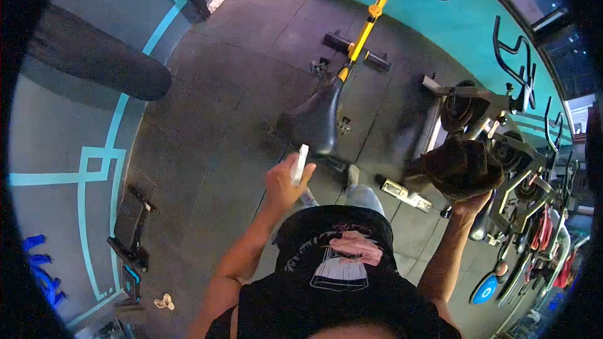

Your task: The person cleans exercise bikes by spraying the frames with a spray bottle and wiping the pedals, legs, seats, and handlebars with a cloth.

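My left hand point(286, 183) is closed around a spray bottle point(300, 162); only its narrow white top shows from above, close to the rear of a black bike saddle point(314, 119). The saddle belongs to an exercise bike with a yellow frame bar point(363, 36) running away from me. Out to the right, my right hand point(472, 202) grips a dark brown cloth point(463, 164), which hangs bunched over the fingers and hides most of them.
More exercise bikes point(483, 113) stand in a row on the right, beside the teal wall point(427, 19). A black punching bag point(107, 63) hangs at the left. On the dark tiled floor point(213, 119) lie a black metal piece point(135, 232) and a small pale item point(164, 302).
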`<state>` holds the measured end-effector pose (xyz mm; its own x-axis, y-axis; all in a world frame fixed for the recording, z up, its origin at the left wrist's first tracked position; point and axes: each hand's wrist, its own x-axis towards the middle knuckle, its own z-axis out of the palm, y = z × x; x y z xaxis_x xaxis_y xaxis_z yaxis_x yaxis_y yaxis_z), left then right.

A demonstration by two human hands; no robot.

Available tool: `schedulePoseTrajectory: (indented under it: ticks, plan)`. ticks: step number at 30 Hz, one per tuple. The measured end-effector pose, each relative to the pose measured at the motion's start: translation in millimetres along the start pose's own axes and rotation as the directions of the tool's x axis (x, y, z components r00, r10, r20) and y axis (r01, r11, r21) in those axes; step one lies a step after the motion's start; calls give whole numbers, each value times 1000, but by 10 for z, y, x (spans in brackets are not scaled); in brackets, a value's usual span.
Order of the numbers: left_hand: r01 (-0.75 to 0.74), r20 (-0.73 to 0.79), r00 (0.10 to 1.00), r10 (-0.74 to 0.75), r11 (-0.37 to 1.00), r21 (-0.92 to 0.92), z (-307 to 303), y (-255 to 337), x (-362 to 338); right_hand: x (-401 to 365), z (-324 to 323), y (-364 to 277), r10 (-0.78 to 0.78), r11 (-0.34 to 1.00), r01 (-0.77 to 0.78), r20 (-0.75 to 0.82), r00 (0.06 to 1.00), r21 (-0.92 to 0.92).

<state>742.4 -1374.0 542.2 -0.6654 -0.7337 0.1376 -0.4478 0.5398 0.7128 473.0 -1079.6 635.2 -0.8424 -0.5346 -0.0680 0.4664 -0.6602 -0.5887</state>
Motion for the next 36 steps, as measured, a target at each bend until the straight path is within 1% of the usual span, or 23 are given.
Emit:
schedulePoseTrajectory:
  ticks: [5, 8, 10, 11, 12, 13, 15, 17, 18, 19, 20, 21, 23, 24, 26, 27, 29, 30, 31, 32, 33, 35, 36]
  plan:
    - [199, -13, 980, -200, 978, -57, 119, -59, 27, 409, -143, -12, 53, 999, -54, 45, 998, 9]
    - [282, 80, 952, -294, 950, 136, 227, 109, 27, 752, -279, 3, 41, 998, -52, -240, 970, -40]
    - [313, 149, 926, -346, 927, 209, 318, 356, 38, 948, -341, 45, 100, 994, -105, -166, 981, -27]
    - [327, 140, 922, -362, 919, 219, 395, 355, 23, 1041, -364, 75, 143, 989, -147, -93, 985, -32]
    - [268, 112, 951, -288, 950, 161, 496, 317, -11, 1162, -374, 147, 126, 983, -150, -205, 971, -110]
    - [206, 79, 973, -215, 973, 104, 577, 291, -65, 1220, -359, 200, 148, 979, -173, -203, 968, -108]
    - [275, 15, 960, -278, 957, 94, 534, 442, -110, 1302, -243, 384, 369, 921, -359, 45, 928, -150]
    - [345, -43, 939, -342, 935, 84, 423, 528, -268, 1267, 350, 661, 582, 655, -606, -210, 786, -451]
    - [442, -51, 896, -441, 896, 33, 342, 535, -387, 1362, 488, 878, 683, 432, -251, 132, 719, -866]
    - [533, -54, 844, -533, 846, -19, 258, 540, -483, 1336, 488, 1224, 634, 655, -31, 527, 566, -755]
    - [583, -87, 811, -579, 811, 40, 184, 561, -544, 1252, 612, 1520, 691, 540, 175, 553, 465, -823]
    - [594, -88, 804, -589, 804, 44, 145, 562, -634, 1113, 570, 1927, 627, 389, 573, 663, 408, -721]
    - [774, -201, 607, -769, 630, -69, 104, 557, -821, 956, 635, 2539, 671, 112, 844, 666, 325, -524]
    - [812, -292, 546, -785, 582, -44, 116, 530, -888, 973, 626, 2655, 676, 110, 841, 660, 327, -529]
    - [787, -287, 559, -778, 607, -112, 102, 321, -1094, 1067, 706, 2889, 617, 65, 839, 683, 392, -540]
    - [772, -278, 556, -784, 611, -179, 99, 315, -1259, 1080, 745, 2994, 637, 72, 835, 669, 383, -546]
    - [813, -242, 520, -819, 561, -155, 2, 451, -1150, 1259, 903, 3242, 601, -133, 759, 557, 573, -637]
    - [831, -231, 505, -832, 541, -131, -43, 440, -1058, 1416, 1034, 3384, 596, -138, 763, 562, 573, -632]
    - [829, -226, 508, -831, 543, -132, -45, 329, -1151, 1521, 1140, 3495, 728, -204, 665, 342, 593, -719]
    - [768, -253, 590, -767, 630, -120, -31, 106, -1256, 1582, 1228, 3576, 811, -294, 557, 106, 575, -777]
    - [693, -274, 669, -691, 713, -108, -72, 2, -1212, 1588, 1230, 3669, 797, -309, 548, 103, 595, -777]
    - [659, -251, 702, -667, 741, -129, -233, -12, -1029, 1514, 1077, 3785, 658, -316, 577, 263, 705, -753]
    - [637, -243, 718, -652, 757, -148, -296, 14, -931, 1466, 1138, 3644, 724, -355, 610, 204, 659, -708]
